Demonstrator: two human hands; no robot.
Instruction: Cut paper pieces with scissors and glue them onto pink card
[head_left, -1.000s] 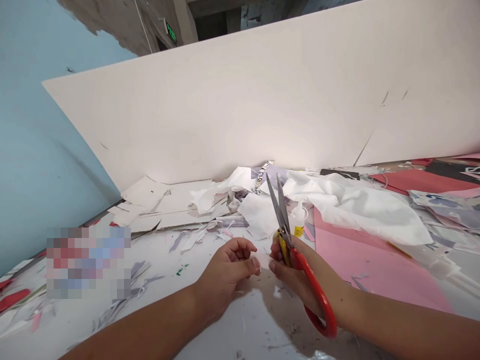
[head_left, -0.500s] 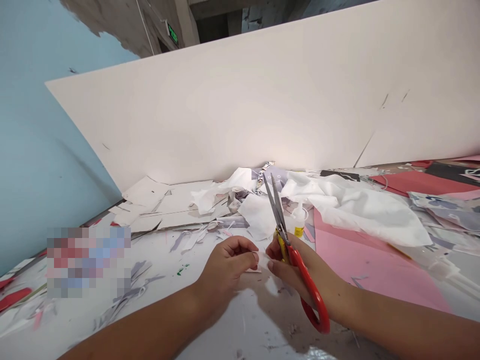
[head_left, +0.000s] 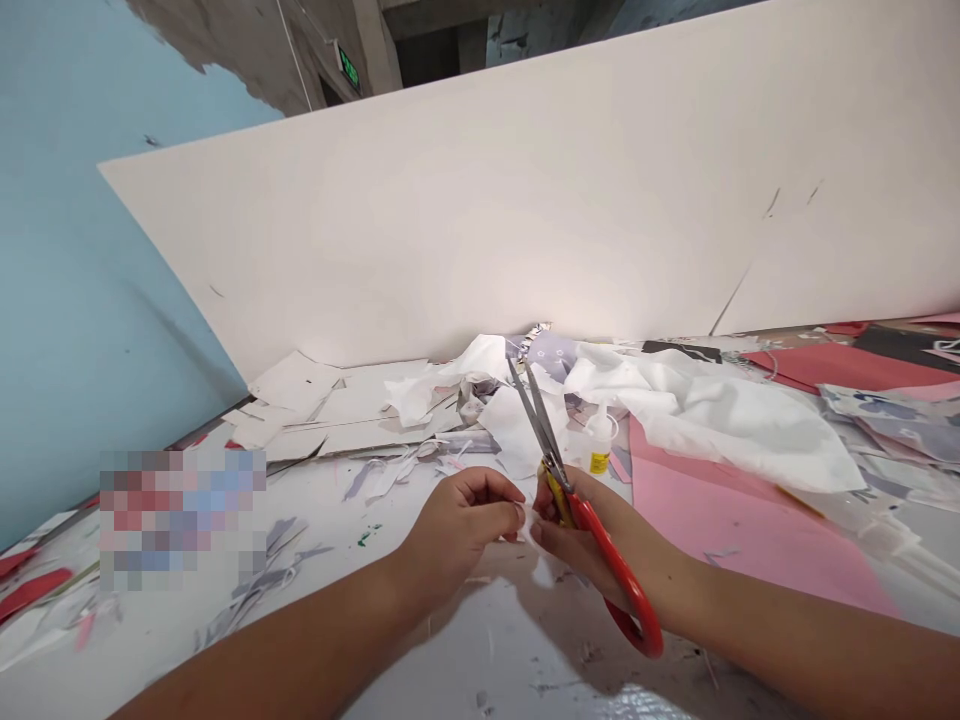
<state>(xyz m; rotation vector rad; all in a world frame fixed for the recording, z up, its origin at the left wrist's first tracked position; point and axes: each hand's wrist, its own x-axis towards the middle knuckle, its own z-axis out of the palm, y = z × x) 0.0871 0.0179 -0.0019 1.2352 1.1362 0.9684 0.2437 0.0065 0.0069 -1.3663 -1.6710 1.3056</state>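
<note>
My right hand (head_left: 600, 535) is shut on a pair of red-handled scissors (head_left: 544, 440), whose steel blades point up and to the left, slightly apart. A yellow part shows at the pivot end of the handle. My left hand (head_left: 465, 520) is curled just beside the blades, its fingertips almost meeting my right fingers. A small white paper scrap (head_left: 529, 525) seems to sit between the hands, mostly hidden by the fingers. Beyond the blades stands a small glue bottle (head_left: 598, 447) with a yellow label.
A large white board (head_left: 487, 200) leans behind the white tabletop (head_left: 480, 640). Crumpled white cloth (head_left: 720, 420), a pink sheet (head_left: 735, 530) and a red sheet (head_left: 832, 365) lie to the right. Paper offcuts (head_left: 337, 420) are heaped at the back left.
The scissor blades have swung further to the left, and the handle has risen slightly. My left hand has moved a little up and right, closer to the blades.
</note>
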